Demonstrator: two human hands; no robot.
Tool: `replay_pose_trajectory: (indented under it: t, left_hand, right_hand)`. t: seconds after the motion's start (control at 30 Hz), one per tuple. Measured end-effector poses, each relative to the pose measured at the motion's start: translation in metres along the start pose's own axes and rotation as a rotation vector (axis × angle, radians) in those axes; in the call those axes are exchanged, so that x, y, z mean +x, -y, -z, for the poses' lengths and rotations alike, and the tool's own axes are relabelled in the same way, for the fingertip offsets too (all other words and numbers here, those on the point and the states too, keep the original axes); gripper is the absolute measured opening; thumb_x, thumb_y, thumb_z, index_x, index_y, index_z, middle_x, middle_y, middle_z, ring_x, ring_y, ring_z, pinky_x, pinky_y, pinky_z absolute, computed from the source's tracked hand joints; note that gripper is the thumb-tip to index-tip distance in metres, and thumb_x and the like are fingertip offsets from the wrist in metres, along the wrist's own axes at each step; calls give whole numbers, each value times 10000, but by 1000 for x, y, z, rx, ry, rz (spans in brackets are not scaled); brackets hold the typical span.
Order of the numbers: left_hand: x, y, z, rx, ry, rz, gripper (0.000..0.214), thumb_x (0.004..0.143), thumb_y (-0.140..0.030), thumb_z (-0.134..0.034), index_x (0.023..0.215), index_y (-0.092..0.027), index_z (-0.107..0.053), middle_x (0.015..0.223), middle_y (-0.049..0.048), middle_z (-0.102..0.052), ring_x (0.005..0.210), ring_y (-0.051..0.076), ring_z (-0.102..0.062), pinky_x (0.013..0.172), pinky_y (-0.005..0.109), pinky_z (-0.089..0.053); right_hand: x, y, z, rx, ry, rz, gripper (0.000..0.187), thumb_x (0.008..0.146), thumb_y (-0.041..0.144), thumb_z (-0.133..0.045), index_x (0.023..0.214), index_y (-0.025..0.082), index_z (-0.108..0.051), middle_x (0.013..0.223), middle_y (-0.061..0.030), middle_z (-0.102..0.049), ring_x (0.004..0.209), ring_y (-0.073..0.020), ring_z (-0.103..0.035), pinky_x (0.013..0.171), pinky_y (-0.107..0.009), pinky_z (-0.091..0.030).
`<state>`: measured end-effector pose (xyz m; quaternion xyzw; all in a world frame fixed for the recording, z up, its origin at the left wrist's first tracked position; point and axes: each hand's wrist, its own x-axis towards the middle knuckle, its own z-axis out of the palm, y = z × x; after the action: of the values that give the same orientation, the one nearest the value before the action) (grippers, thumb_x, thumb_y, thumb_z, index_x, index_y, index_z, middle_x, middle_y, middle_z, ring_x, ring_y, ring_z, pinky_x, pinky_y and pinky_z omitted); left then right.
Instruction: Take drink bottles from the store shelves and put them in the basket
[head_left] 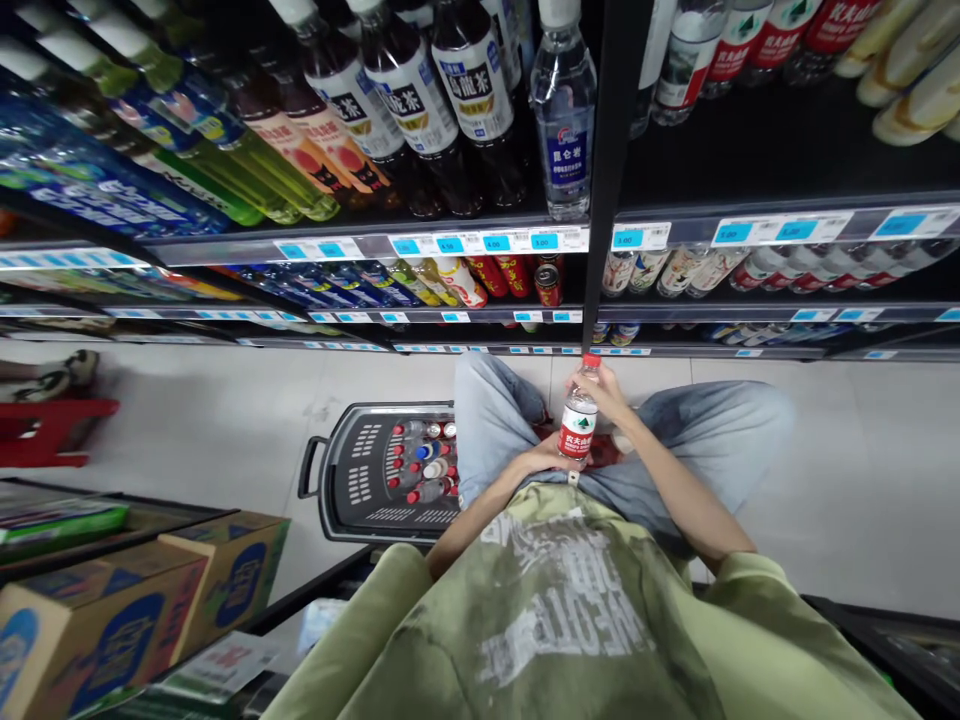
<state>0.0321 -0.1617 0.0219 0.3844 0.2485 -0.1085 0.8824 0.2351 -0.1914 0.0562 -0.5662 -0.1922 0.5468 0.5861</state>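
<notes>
Head view — bottle (578,425) between fingers (604,388)

On the upper shelf facing you: dark oolong tea bottles (476,85) in white-and-black labels; beside them, at the upright post, one clear bottle with a blue label (566,150), standing. Along the shelf edge, price tags (544,242) in blue and white. One level down, small dark red cans (548,284). To your far left, a red stool (45,420) — another person's shoes (81,366) near it. Lower left, printed brown cartons (112,620), side by side — blue ovals on their faces.
</notes>
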Motion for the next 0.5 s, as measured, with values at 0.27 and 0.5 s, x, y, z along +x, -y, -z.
replay_pose_trajectory:
  t: [0.27,0.5]
  left_hand:
    - [14,11,-1,151,-282,-45,785,668,-378,-979,1318,-114,-627,668,-43,-644,422,52,-399,452,213,-330]
    - [5,7,-1,-8,-103,-4,572,633,-440,-970,1010,-85,-727,705,23,-678,427,32,-377,419,217,-228]
  right_hand:
    - [11,-19,11,-191,-328,1,503,763,645,-728,1042,257,-571,922,-44,-748,881,-254,-740,790,-389,-625]
    - [6,-8,10,33,-132,-66,588,696,632,-877,1032,262,-567,965,-54,-775,848,-259,-777,765,-393,-642]
